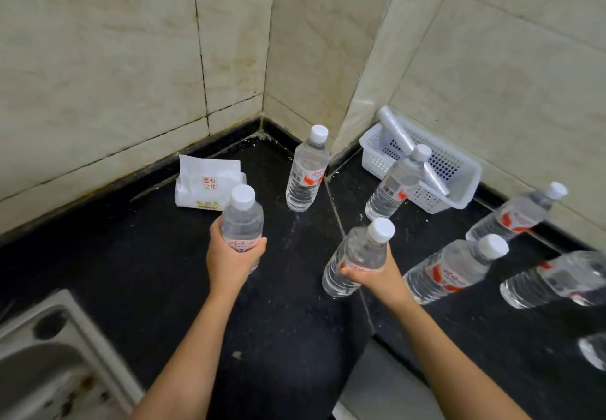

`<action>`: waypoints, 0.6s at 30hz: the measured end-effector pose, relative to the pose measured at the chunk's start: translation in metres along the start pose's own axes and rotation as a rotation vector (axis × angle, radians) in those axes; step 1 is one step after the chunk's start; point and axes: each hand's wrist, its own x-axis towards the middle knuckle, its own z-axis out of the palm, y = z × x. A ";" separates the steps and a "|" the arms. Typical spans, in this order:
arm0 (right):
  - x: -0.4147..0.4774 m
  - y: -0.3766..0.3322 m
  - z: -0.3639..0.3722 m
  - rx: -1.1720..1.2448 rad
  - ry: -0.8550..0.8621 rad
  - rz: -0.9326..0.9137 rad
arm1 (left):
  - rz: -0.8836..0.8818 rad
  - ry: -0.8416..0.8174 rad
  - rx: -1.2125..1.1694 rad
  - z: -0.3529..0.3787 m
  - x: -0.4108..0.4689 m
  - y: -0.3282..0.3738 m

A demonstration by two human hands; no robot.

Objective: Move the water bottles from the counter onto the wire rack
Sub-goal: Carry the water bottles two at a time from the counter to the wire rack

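Early going, I judge — the left hand (229, 257) grips one bottle (242, 219), the right hand (377, 275) a second bottle (357, 255), at least five other bottles (306, 173) wait on the black counter (131, 272) — no wire rack in view.

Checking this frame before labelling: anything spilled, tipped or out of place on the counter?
No spill or damage. The clear plastic water bottles stand upright; left hand and right hand each grip one. Only oddity: a wrapped sleeve of clear cups lies slanted across the white plastic basket, poking past its rim.
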 end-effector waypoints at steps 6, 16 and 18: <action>-0.033 0.006 -0.003 0.048 0.037 0.028 | -0.010 -0.063 0.022 0.001 -0.042 0.001; -0.118 0.030 -0.065 0.000 0.143 0.025 | 0.023 -0.243 0.037 0.014 -0.120 0.003; -0.142 0.027 -0.079 0.009 0.169 0.010 | 0.005 -0.282 0.017 0.024 -0.139 0.008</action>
